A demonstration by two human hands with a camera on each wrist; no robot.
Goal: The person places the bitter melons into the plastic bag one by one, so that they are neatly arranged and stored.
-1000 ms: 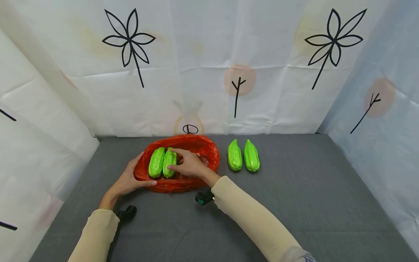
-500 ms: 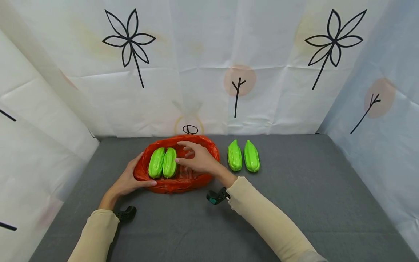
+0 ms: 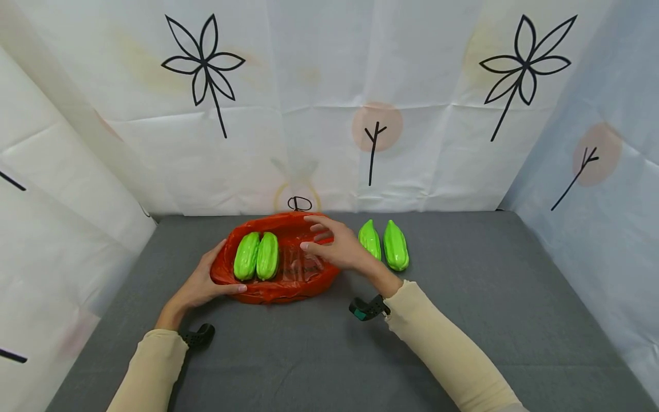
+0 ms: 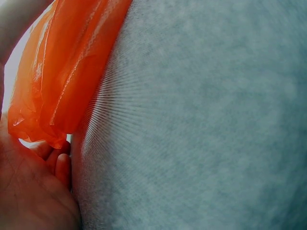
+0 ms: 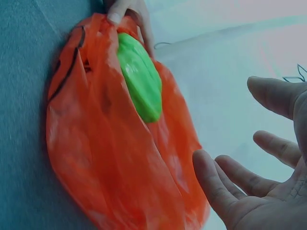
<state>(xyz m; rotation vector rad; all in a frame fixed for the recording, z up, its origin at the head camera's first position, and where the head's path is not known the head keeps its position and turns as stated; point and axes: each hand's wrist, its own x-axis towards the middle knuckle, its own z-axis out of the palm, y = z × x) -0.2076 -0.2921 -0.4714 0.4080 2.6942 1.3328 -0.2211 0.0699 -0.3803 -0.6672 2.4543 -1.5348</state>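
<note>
Red bag (image 3: 273,294): mouth up, long axis left-right; a steady hold should stop slumping.
Left hand (image 3: 201,281): fingers and thumb clasp its left end.
Right hand (image 3: 340,247): spread fingers, holding nothing, over its right side.
Loose gourds (image 3: 396,246): 2, right of bag, tips pointing away.
Bagged gourds (image 3: 267,256): 2, left half, parallel, long axes near-to-far.
</note>
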